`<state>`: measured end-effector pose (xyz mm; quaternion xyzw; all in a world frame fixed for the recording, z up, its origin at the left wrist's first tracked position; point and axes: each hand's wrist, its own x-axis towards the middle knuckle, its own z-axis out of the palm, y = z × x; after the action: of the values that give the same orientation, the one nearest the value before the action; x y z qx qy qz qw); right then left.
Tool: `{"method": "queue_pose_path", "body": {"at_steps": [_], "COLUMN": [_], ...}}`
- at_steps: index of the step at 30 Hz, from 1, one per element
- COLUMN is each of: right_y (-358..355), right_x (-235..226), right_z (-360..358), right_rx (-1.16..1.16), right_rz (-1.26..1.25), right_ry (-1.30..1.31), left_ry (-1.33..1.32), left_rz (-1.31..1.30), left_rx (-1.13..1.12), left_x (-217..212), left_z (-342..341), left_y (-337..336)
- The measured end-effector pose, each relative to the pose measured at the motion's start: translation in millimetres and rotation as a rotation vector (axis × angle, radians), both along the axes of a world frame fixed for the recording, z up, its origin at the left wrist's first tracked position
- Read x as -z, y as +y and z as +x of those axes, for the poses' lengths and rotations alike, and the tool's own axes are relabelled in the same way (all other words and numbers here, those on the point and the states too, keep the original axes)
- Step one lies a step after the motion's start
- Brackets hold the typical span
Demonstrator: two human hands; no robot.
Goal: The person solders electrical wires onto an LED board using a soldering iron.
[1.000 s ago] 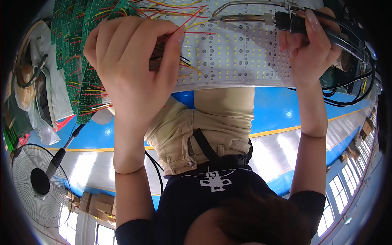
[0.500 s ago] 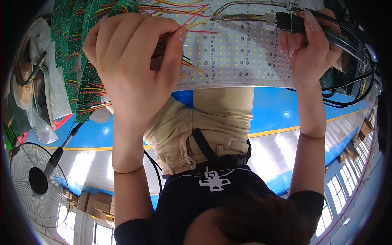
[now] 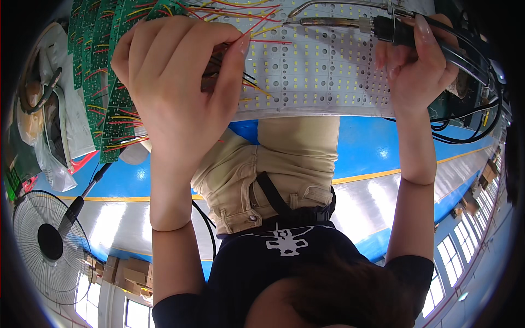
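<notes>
White LED panel (image 3: 317, 71) thin, stiff, fragile; hold by edges. Left hand (image 3: 175, 87) pinches limp wires (image 3: 240, 22); right hand (image 3: 421, 65) wrapped round soldering iron (image 3: 350, 23).

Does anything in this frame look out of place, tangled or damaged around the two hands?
Nothing looks damaged. The left hand grips a loose bundle of red and yellow wires that splay untidily over the white LED panel. The right hand holds a soldering iron, its black cables looping off the panel edge.
</notes>
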<state>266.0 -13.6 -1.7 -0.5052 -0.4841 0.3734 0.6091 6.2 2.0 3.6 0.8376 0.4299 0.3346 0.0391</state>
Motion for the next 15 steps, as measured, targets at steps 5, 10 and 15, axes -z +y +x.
{"method": "queue_pose_path", "body": {"at_steps": [5, 10, 15], "right_y": [0.6, 1.0, -0.3], "right_x": [0.0, 0.2, -1.3], "right_z": [-1.0, -0.7, -2.2], "right_rx": [-0.048, -0.033, 0.018], "right_rz": [0.044, 0.033, 0.001], "right_ry": [0.007, -0.017, -0.035], "left_ry": [0.012, 0.014, -0.005], "left_rz": [0.002, -0.002, 0.011], "left_rx": [0.002, 0.005, 0.007], "left_x": [-0.3, -0.1, 0.7], "left_z": [-0.5, -0.8, -0.2], "left_y": [0.4, 0.2, 0.5]}}
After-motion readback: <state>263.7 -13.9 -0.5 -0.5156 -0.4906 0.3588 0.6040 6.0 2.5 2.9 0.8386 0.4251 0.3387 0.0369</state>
